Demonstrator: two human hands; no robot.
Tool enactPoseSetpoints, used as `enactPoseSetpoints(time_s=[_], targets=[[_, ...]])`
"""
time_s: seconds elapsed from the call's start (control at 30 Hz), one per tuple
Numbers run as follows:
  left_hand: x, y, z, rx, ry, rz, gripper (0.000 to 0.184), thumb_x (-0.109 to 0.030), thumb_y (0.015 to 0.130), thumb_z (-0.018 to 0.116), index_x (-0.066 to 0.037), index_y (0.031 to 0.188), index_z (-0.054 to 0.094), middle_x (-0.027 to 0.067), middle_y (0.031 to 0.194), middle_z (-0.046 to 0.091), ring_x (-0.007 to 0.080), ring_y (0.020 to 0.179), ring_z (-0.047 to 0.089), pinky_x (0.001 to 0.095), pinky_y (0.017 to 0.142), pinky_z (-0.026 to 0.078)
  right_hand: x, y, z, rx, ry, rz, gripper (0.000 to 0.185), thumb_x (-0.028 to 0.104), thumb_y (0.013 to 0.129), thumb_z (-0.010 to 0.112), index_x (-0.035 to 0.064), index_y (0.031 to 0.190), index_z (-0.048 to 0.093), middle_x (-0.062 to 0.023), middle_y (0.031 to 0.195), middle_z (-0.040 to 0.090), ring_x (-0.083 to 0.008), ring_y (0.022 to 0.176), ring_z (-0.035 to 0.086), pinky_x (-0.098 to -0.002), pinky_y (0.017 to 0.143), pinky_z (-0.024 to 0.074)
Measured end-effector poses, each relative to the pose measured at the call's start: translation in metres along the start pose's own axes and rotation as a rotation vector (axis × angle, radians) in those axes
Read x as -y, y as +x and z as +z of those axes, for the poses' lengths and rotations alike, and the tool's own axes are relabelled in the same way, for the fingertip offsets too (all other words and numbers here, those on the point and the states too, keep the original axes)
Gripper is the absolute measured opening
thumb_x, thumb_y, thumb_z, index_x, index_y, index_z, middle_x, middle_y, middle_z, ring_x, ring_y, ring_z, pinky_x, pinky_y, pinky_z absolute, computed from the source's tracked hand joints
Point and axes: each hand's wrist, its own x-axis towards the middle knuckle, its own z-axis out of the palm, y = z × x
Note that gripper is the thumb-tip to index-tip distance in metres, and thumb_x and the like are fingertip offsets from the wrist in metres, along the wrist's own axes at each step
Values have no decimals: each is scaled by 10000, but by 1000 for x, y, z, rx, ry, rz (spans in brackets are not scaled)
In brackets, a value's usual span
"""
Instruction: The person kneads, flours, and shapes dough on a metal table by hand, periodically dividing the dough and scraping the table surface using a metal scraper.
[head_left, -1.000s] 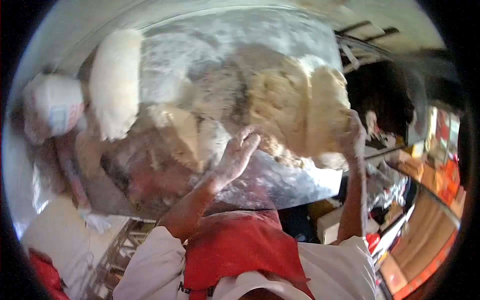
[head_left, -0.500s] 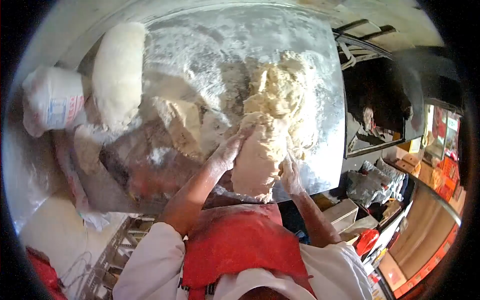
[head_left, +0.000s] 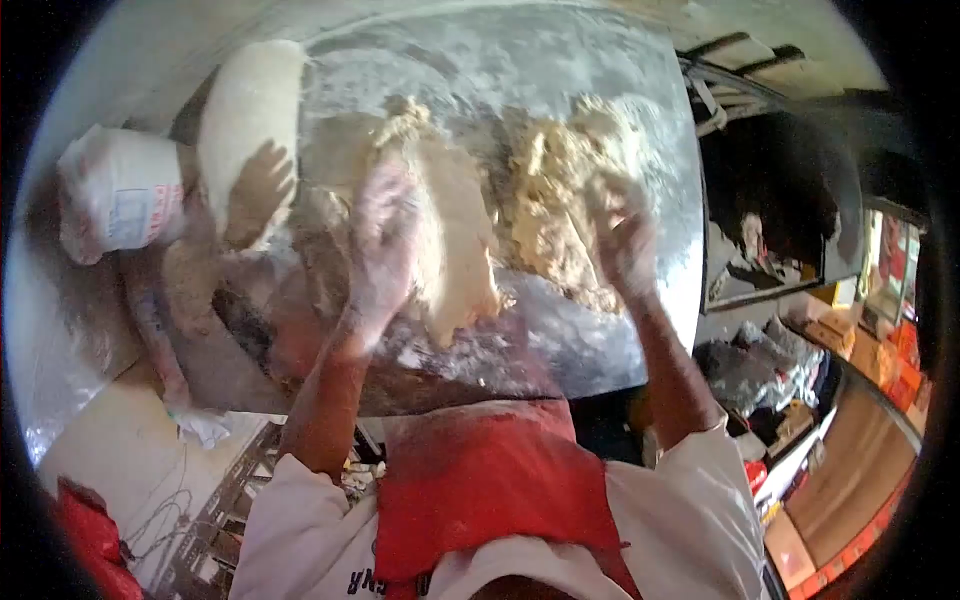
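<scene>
A long, smooth slab of dough (head_left: pixel 455 240) lies on the floured metal worktop (head_left: pixel 480 65). My left hand (head_left: pixel 385 235) is at this slab's left side, blurred and dusted with flour. It looks unfolded, with nothing visible in it; I cannot tell whether it touches the dough. A shadow with spread fingers falls on the pale sack. To the right sits a rougher, lumpy mass of dough (head_left: pixel 555 210), apart from the slab in its lower part. My right hand (head_left: pixel 625 235) is over or beside its right edge, its fingers smeared by motion.
A full pale sack (head_left: pixel 250 120) stands at the worktop's left, next to a white plastic bag with printing (head_left: pixel 125 195). Heaped flour or dough (head_left: pixel 325 235) lies left of my left hand. A dark open box-like unit (head_left: pixel 780 190) is beyond the right edge.
Both hands were on the dough together; now they are far apart, left hand further left, right hand further right and up. The smooth slab now lies left of the lumpy mass.
</scene>
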Motion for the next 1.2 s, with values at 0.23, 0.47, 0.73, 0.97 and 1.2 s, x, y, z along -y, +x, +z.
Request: enactPoseSetpoints(time_s=[0.23,0.47,0.73,0.97,1.2], targets=[[8,-30,125,517,-61,-259,867,-493,972,542,18,1549,145,257,1587,202,369,1464,256,469,1206,239,-134,46,-61,78,465,391,655,523,987,531,27,1412,490,-177,1373,556,-285,1243,537,-470,1041,442],[6,12,139,371,-386,-650,1156,-562,895,628,4,1535,-151,268,1616,20,395,1490,147,486,1216,166,-99,51,-27,142,196,500,992,630,883,611,18,1550,206,-261,1581,233,-378,1454,278,-500,1180,276],[36,27,139,496,-879,-754,772,-409,902,699,20,1451,366,189,1342,548,287,1207,577,394,1021,493,-17,3,-30,228,-30,171,857,189,798,822,-34,1456,320,-247,1281,573,-352,1125,615,-425,964,534],[4,-32,-4,491,-630,-674,469,-195,969,606,17,1369,484,135,1286,570,184,1065,623,275,833,539,88,-54,-70,243,162,-156,824,254,786,847,-71,1402,406,-271,1279,564,-319,1205,585,-406,1018,470],[75,-15,-69,98,-274,-376,856,-377,884,735,5,1508,291,178,1377,536,264,1257,524,391,1041,439,87,-20,58,450,456,367,839,434,867,744,-74,1438,398,-275,1280,582,-375,1161,600,-482,983,515]])
